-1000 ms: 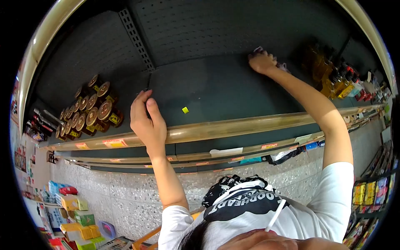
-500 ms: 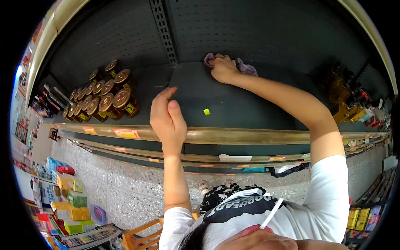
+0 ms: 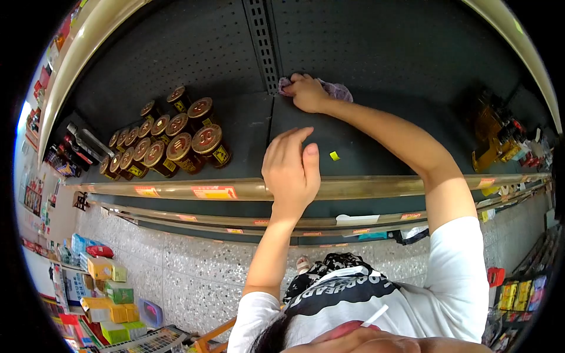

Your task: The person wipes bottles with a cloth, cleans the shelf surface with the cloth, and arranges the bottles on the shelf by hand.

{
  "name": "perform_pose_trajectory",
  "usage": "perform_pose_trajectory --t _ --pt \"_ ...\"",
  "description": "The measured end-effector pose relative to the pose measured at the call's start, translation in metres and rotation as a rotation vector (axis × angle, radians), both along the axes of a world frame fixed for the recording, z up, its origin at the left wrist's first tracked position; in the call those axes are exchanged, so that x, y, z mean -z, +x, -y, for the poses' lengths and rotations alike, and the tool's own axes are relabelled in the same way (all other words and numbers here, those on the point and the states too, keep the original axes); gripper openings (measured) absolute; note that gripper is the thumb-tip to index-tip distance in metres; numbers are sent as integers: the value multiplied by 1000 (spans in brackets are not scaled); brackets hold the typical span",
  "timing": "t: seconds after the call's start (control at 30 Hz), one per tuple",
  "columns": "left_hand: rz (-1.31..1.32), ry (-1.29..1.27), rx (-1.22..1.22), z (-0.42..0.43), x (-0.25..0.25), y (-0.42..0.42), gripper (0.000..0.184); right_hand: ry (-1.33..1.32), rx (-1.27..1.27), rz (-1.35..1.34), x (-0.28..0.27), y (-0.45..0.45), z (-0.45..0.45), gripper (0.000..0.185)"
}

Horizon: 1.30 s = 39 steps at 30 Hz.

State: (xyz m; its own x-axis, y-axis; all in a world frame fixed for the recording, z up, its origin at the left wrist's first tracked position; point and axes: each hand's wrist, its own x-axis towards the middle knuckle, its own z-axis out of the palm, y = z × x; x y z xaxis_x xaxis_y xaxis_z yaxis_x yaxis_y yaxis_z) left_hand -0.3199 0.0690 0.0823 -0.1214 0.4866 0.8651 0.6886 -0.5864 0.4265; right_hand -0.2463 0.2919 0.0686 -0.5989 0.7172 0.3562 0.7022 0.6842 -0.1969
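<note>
My right hand is closed on a purple cloth, pressing it onto the dark shelf near the back panel. Some cloth pokes out on both sides of the fingers. Above the shelf's front rail hovers my left hand, holding nothing, with its thumb apart from the lightly bent fingers. A small yellow-green piece lies on the shelf just right of my left hand. To its left stand several dark jars with brown lids, grouped in rows.
Bottles crowd the shelf's right end, and dark boxes its left end. A slotted upright runs up the back panel. Price labels line the front rail. Lower left on the floor are stacked cartons and a wire basket.
My right hand has slid the cloth left along the back of the shelf, closer to the upright. My left hand has shifted right. The whole view has turned slightly left.
</note>
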Motion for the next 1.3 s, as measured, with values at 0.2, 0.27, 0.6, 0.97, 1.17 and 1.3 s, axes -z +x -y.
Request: perform_pose_trajectory --t 0.2,0.27,0.6,0.97,1.17,1.3 --pt "5 85 114 8 1 -12 24 -174 -248 -50 -7 17 1 38" --pt "-18 112 108 15 -1 -24 22 -284 -353 -69 -11 21 -2 41" --pt "61 67 -159 22 0 -90 20 -141 -49 40 -9 -13 -4 40" --pt "0 124 -170 10 13 -93 18 -249 -146 -37 -21 -4 6 30" --pt "30 96 -159 11 17 -91 17 -704 -260 -228 -32 27 5 29" --pt "31 95 -165 12 16 -90 16 -386 -146 -191 -14 8 -10 37"
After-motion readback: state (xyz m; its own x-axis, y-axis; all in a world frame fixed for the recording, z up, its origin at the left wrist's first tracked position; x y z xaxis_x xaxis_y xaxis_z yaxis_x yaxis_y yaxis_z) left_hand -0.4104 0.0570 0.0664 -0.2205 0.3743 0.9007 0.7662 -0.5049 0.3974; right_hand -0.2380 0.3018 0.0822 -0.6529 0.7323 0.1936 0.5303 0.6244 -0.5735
